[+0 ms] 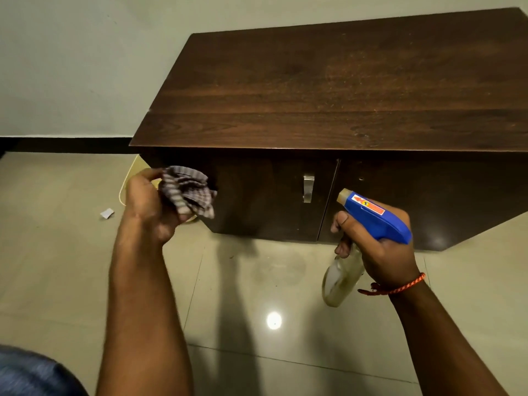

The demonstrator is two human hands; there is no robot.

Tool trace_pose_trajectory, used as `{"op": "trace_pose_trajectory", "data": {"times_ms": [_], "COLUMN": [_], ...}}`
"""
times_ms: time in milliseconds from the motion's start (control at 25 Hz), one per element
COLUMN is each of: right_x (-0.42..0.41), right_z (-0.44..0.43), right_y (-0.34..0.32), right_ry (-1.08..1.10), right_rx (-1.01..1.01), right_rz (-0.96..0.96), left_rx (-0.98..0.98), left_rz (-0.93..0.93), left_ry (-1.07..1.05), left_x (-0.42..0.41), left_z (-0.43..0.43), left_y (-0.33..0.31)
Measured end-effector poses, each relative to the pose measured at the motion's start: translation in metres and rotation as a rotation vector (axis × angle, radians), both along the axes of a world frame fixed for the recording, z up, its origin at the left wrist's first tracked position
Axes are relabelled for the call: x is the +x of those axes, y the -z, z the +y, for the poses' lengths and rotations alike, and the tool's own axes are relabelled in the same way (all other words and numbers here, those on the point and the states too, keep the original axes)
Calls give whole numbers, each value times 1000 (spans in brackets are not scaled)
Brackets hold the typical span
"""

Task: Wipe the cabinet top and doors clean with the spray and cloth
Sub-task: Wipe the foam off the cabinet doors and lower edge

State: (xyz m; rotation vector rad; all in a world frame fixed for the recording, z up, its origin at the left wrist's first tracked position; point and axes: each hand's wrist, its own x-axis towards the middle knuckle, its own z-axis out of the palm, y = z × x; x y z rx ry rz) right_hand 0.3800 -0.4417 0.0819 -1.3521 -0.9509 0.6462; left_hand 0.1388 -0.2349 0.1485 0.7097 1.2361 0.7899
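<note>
Head view, only camera.

- Cabinet [328, 90]: dark wood, stood on the tiled floor [71, 252] against a pale wall [71, 67]. Top showed faint dusty smears and specks toward the right half.
- Two doors faced the camera: left door [257, 201] and right door [428, 190], both closed, thin seam between them. Metal handle [308, 188] sat on the left door, just beside the seam.
- Left hand [148, 207]: fingers curled round a bunched striped cloth [190, 194], held in the air in front of the cabinet's left front corner. Couldn't tell whether the cloth touched the door.
- Right hand [383, 252]: wrapped round the neck of the spray bottle [371, 218], index finger up front by the trigger. Blue spray head with an orange label, nozzle aimed up-left toward the doors near the seam. Clear bottle body hung below the hand, tilted, off the floor.
- Hands were well apart, each clamped on its own item, both below the level of the cabinet top.
- Red-orange thread band [400, 287] on the right wrist.
- Floor: small scrap of paper [107, 213] left of the left hand; pale yellow object [127, 190] beside the cabinet's left side, mostly hidden by the hand, couldn't identify it. Bright light reflection [274, 320] on a tile between the forearms.
- Black skirting [65, 144] ran along the wall base.
- Blue fabric [28, 372] in the bottom-left corner.
</note>
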Motion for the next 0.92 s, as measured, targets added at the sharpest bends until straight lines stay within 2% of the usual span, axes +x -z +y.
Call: {"op": "trace_pose_trajectory", "data": {"times_ms": [80, 160, 280, 440, 640, 720, 840, 920], "right_x": [-2, -4, -6, -9, 0, 2, -1, -7], "right_z": [-1, -3, -7, -12, -21, -24, -20, -12], "right_y": [3, 8, 16, 23, 23, 23, 19, 15], "right_ry": [5, 18, 19, 7, 68, 79, 52, 22], "right_rx": [-18, -39, -76, -98, -115, -115, -82, -43], "right_rz": [-3, -9, -28, -9, -35, -46, -43, -34], "left_rx": [-3, -35, -130, -214, -249, -283, -388, -453], "left_rz": [192, 282, 302, 334, 260, 206, 125, 139], "left_ry": [54, 30, 50, 247, 505, 479, 312, 245], "left_x": [18, 33, 44, 70, 124, 129, 126, 120], "left_z": [-5, -9, -14, -38, -92, -94, -84, -83], "left_y": [23, 58, 124, 196, 214, 214, 218, 221]}}
